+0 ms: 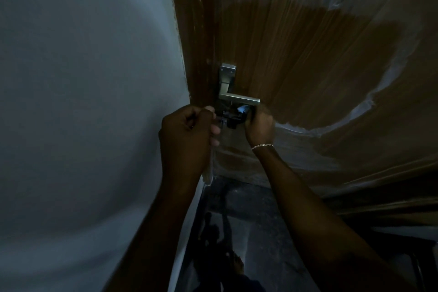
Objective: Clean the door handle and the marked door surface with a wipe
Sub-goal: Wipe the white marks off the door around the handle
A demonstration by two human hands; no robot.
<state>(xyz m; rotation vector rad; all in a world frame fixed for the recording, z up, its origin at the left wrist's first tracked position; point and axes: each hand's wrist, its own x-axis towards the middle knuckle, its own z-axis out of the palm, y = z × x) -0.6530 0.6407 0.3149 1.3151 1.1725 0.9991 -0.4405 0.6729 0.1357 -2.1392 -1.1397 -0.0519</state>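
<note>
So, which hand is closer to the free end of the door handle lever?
The right hand: it is just below the free end of the door handle. The left hand is lower and further left, below the door frame edge, nearer the lever's pivot side.

The door (320, 54) is warm brown with fine lengthwise wood grain, darker in a broad shaded patch near the middle and crossed by pale whitish-grey smears that curve down its right side. The door frame (196, 42) is a deeper reddish brown with small pale chips. The handle (237, 98) is matte silver-grey. The wall (83, 78) is plain bluish grey. A thin silver bracelet (262, 146) shows. The floor (248, 220) is dark, speckled grey.
</note>
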